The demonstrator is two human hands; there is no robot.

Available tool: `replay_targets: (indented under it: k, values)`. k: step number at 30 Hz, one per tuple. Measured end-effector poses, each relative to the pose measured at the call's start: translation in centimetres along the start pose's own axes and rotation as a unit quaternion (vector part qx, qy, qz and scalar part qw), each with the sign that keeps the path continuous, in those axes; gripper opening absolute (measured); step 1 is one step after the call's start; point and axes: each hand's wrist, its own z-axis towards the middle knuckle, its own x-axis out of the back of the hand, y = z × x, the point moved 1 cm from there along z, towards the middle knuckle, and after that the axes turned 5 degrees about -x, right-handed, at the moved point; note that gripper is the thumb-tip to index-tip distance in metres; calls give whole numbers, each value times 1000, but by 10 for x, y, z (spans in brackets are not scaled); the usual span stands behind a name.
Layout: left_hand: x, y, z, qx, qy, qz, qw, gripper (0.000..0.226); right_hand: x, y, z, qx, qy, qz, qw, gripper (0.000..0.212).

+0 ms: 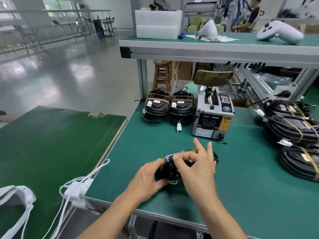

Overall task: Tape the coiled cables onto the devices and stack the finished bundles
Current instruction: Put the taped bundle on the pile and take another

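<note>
A black device with its coiled cable (170, 167) lies on the green mat near the front of the bench, mostly hidden under my hands. My left hand (148, 176) grips its left end. My right hand (195, 167) pinches a strip of brownish tape (181, 151) on its top with thumb and forefinger, the other fingers spread upward. Two stacks of taped finished bundles (168, 107) stand at the back beside the grey tape dispenser (213, 112). More black devices with cables and tape (295, 128) are piled at the right.
A loose white plug (179, 127) lies in front of the stacks. White cables and a small white box (76, 190) hang over the bench's left edge, by a darker green table (51, 144). An upper shelf (215, 49) carries white boxes and a game controller.
</note>
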Motion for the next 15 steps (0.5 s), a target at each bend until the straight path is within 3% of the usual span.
replay_targets:
  k: [15]
  values:
    - [-4,-6,1,-3,0,-10,1000,50,-10,2,0,-1,27,-3,1000,22]
